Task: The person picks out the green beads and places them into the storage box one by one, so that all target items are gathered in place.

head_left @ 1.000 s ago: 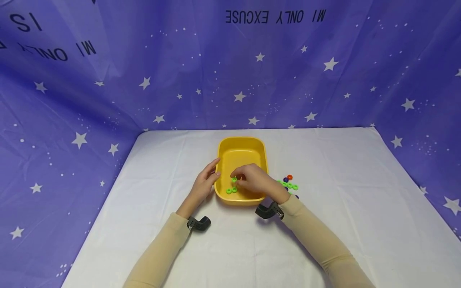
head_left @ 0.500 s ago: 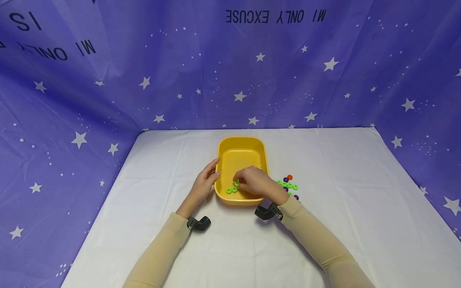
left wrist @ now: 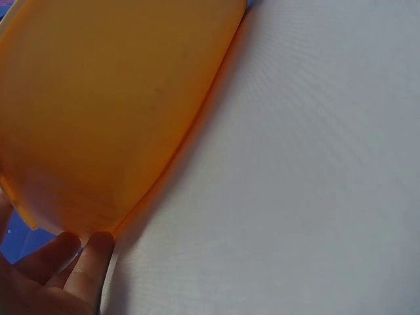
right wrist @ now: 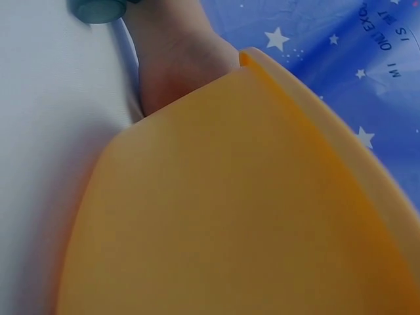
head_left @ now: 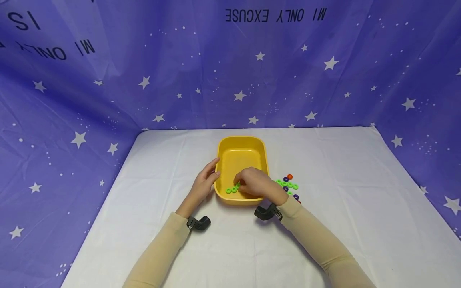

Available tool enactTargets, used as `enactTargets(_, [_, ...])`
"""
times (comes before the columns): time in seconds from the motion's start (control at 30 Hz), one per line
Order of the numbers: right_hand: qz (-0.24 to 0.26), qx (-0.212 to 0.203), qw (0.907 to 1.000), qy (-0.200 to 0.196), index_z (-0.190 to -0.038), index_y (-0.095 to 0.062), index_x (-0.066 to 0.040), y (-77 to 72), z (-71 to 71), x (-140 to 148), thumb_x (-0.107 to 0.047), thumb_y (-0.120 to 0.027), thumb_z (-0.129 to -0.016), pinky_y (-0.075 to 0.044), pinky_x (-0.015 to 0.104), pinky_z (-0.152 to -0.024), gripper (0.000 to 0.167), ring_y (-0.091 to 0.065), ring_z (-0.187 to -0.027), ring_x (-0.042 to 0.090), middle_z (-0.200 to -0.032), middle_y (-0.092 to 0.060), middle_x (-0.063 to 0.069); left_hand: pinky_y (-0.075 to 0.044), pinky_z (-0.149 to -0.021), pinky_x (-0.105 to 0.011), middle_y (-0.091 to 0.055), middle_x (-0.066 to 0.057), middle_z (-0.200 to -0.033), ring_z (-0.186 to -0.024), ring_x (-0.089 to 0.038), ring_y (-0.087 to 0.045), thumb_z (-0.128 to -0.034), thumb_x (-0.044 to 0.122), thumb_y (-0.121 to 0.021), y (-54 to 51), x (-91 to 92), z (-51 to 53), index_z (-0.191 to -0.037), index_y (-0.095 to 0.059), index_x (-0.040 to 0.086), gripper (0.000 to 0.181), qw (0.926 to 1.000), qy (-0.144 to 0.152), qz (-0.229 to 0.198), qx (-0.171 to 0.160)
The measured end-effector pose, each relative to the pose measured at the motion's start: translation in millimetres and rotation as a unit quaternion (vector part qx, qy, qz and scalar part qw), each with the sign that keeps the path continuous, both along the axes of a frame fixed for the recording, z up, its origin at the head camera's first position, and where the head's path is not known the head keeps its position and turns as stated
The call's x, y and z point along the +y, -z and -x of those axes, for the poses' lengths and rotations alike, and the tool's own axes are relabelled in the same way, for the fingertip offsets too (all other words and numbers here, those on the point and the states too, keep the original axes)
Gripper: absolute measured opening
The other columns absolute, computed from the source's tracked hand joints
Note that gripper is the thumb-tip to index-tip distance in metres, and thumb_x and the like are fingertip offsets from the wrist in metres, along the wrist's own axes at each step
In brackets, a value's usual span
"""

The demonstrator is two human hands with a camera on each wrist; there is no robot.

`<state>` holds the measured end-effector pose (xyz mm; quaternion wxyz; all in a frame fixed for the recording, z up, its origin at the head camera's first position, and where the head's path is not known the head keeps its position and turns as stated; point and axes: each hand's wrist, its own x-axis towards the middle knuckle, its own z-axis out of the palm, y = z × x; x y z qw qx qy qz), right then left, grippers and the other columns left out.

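A yellow tray [head_left: 241, 160] stands on the white table. My left hand [head_left: 203, 182] holds its left side, thumb at the rim; in the left wrist view, the fingertips [left wrist: 98, 246] touch the outer wall. Inside, my right hand [head_left: 253, 182] has curled fingers pinching a small green ring bead [head_left: 237, 186], partly hidden by the fingertips. Beside it lie two more green ring beads [head_left: 231, 190] on the tray floor. The right wrist view shows mostly the tray's outer wall [right wrist: 177, 197], with the wrist [right wrist: 177, 59] reaching behind it and the fingers hidden.
Right of the tray lies a loose group of beads: several green ones [head_left: 289, 185], some purple ones [head_left: 285, 179] and an orange one [head_left: 289, 176]. The right forearm [head_left: 317, 236] partly covers the group. A purple star-patterned cloth [head_left: 237, 80] hangs behind the table.
My right hand has lowered the green bead slightly toward the tray's near side, so it now sits close to the two others. The left hand and the tray stay in place.
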<state>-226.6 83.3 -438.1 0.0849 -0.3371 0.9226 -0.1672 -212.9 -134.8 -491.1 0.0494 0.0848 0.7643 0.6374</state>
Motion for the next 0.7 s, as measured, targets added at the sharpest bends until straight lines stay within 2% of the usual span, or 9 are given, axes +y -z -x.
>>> enactTargets(0.37, [-0.008,0.003,1.0000,-0.002,-0.101,-0.080,-0.011,0.1,-0.4,-1.0,-0.010,-0.075,-0.088,-0.054,0.029,-0.075,0.014,-0.057,-0.075,0.014,-0.093,-0.076,0.001,-0.048,-0.113,-0.052,-0.044,-0.017,-0.159,-0.142,-0.036,-0.050,-0.1055,0.017,-0.052,-1.2,-0.3,-1.3,-0.158,-0.040,0.021,0.054,0.9999,0.002,-0.009,0.011])
enactTargets(0.6, [-0.001,0.002,1.0000,0.000,-0.100,-0.079,-0.010,0.5,-0.2,-0.1,-0.011,-0.076,-0.087,-0.048,0.025,-0.069,0.013,-0.053,-0.070,0.013,-0.080,-0.070,0.000,-0.049,-0.112,-0.052,-0.045,-0.017,-0.158,-0.141,-0.036,-0.051,-0.1054,0.016,-0.052,-0.8,0.0,-0.5,-0.158,-0.040,0.020,0.054,0.9999,-0.003,-0.005,0.009])
enactTargets(0.7, [-0.001,0.003,1.0000,0.001,-0.101,-0.079,-0.011,0.9,0.2,0.2,-0.011,-0.075,-0.087,-0.050,0.026,-0.071,0.014,-0.055,-0.072,0.013,-0.083,-0.072,0.000,-0.048,-0.113,-0.052,-0.045,-0.018,-0.158,-0.141,-0.037,-0.050,-0.1053,0.014,-0.052,-0.4,0.6,0.0,-0.158,-0.040,0.018,0.054,0.9999,-0.004,-0.010,0.005])
